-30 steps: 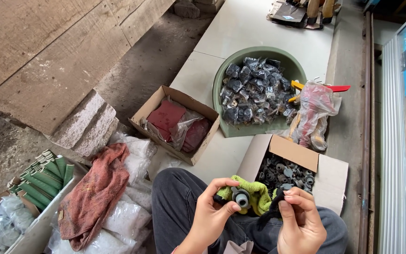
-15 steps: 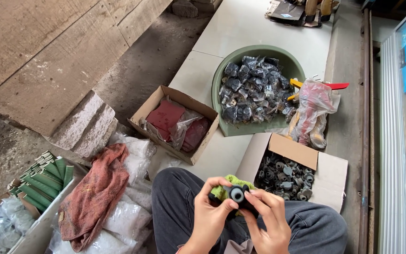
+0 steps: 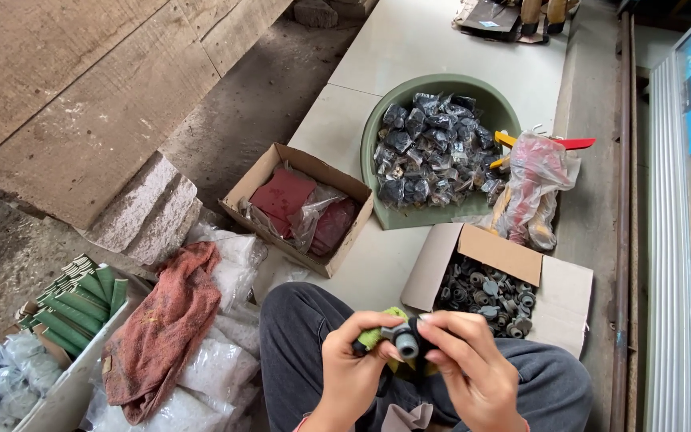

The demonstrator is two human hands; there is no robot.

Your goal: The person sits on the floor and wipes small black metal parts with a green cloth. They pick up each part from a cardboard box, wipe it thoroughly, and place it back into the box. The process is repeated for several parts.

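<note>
Over my lap, both hands' fingers (image 3: 377, 350) pinch a small grey fitting (image 3: 406, 342) against a green cloth (image 3: 376, 334); a loose grip could drop it between my knees.

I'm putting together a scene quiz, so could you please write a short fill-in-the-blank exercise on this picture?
1. Both hands, left hand and right hand, hold a small grey ____.
2. The green basin holds parts wrapped in ____.
3. The reddish rag lies to the person's ____.

Missing words: fitting; plastic bags; left
</note>
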